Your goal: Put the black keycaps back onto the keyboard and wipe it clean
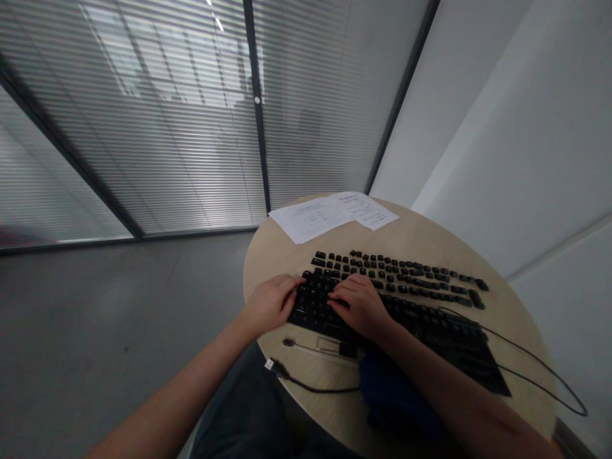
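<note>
Two bare hands work over the left part of a long black keyboard point(430, 335), which lies on a round, pale wood-toned worktop point(268, 255) and slants toward the lower right, partly hidden by the right forearm. The left hand point(273, 303) is at the keyboard's far left corner, its fingers partly curled and reaching over the keys, the thumb close to them; whether a key is pinched between them I cannot tell. The right hand point(361, 306) bends loosely over the keys a little farther right, thumb and forefinger near each other with a small gap, and any hold on a key is too small to make out.

Beyond the keyboard, many loose black plastic keycaps point(391, 287) lie in rough rows. Behind them, near the far edge, rest white printed paper sheets point(310, 220), overlapping.

On the near side, a black cable with a silver USB plug point(269, 364) runs beside a dark blue cloth-like item point(396, 395) below the right forearm. A small dark oval piece point(288, 342) on a thin stem lies just in front of the keyboard. Another thin black cable point(535, 354) loops past the keyboard's right end.
</note>
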